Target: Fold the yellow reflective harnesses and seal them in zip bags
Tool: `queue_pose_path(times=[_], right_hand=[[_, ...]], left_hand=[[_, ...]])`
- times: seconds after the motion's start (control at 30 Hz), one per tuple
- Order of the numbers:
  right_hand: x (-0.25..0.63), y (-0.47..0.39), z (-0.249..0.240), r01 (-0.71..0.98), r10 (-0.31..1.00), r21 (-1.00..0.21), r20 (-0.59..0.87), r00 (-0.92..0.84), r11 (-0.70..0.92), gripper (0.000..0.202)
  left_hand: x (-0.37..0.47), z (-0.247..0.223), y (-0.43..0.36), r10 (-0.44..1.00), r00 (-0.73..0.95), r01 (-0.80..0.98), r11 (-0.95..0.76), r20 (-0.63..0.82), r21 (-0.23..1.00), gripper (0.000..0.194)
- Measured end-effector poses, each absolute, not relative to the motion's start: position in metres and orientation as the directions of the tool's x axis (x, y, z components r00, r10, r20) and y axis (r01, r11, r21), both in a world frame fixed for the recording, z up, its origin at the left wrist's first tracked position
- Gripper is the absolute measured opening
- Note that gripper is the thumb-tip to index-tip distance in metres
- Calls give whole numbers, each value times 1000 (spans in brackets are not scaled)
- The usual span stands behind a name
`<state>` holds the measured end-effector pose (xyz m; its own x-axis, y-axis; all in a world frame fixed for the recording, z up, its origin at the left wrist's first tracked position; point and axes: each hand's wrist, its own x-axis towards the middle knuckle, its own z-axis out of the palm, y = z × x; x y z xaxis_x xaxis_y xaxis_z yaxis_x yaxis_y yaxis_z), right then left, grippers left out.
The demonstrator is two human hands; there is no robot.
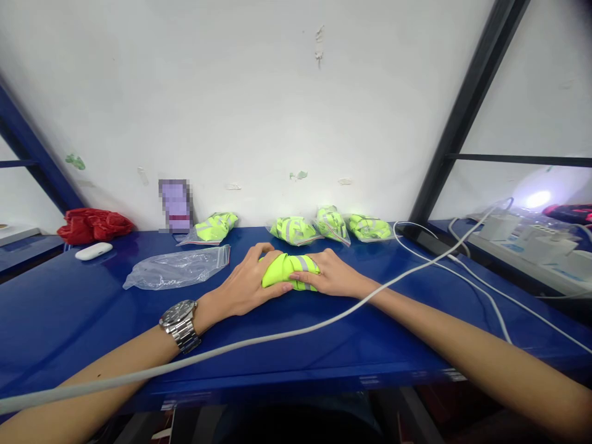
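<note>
Between my two hands on the blue table lies a folded neon-yellow reflective vest with grey stripes, packed into a tight bundle. My left hand, with a metal watch on its wrist, grips the bundle's left end, thumb in front. On its right end my right hand is closed round it, thumb along the front. Left of my hands a clear zip bag lies flat. Behind them sit more yellow vests in clear bags, one bagged vest at the left and another bagged vest nearer the middle.
A white cable crosses in front of my forearms. At the back left are a red cloth bundle, a white earbud case and a blurred upright phone-like object. White chargers and a dark phone lie at the right.
</note>
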<state>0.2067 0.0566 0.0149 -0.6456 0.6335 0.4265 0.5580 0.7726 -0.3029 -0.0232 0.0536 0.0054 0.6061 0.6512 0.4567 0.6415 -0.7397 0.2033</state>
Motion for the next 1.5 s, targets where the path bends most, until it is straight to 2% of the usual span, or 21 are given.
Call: queue_pose_path(times=[0.1,0.2,0.4,0.57,0.73,0.83,0.93,1.03,1.1,1.17,1.27,1.4,1.5], right_hand=[[206,55,17,511,669,-436,410,-621,741,46],[206,57,13,495,743,-568,379,-552,657,53],[206,61,8,447,822,-711,344,-453,543,55],[201,55,10,348,887,-843,282,-366,411,55],[194,52,10,303,915,-880,282,-289,367,53],[191,50,8,282,933,-896,290,-213,343,50],[189,46,10,150,949,-943,274,-156,297,50],[188,40,15,-44,889,-933,353,-292,357,60],[187,36,19,-142,810,-891,452,-374,432,51],[188,33,22,-174,765,-855,515,-387,488,38],[186,29,23,-151,738,-791,609,-292,593,25],[181,22,25,-53,681,-689,723,-116,723,24],[182,23,27,95,619,-614,784,-46,784,26]], left_hand=[[-25,3,51,618,626,633,-759,476,153,71],[-23,0,52,618,640,623,-765,456,164,84],[-15,1,55,585,650,584,-793,485,173,81],[-9,1,55,611,609,617,-766,506,182,89],[-2,-1,59,657,513,682,-702,552,203,86],[0,3,66,622,525,664,-726,581,176,78],[-1,12,72,513,559,607,-788,652,100,69],[0,21,70,368,603,519,-855,708,2,61],[2,25,64,279,583,456,-890,763,-23,60],[8,27,58,242,497,415,-910,833,17,61],[23,27,50,323,319,383,-904,891,191,57],[48,29,43,496,86,281,-844,864,456,57],[56,36,40,592,63,126,-804,804,582,57]])
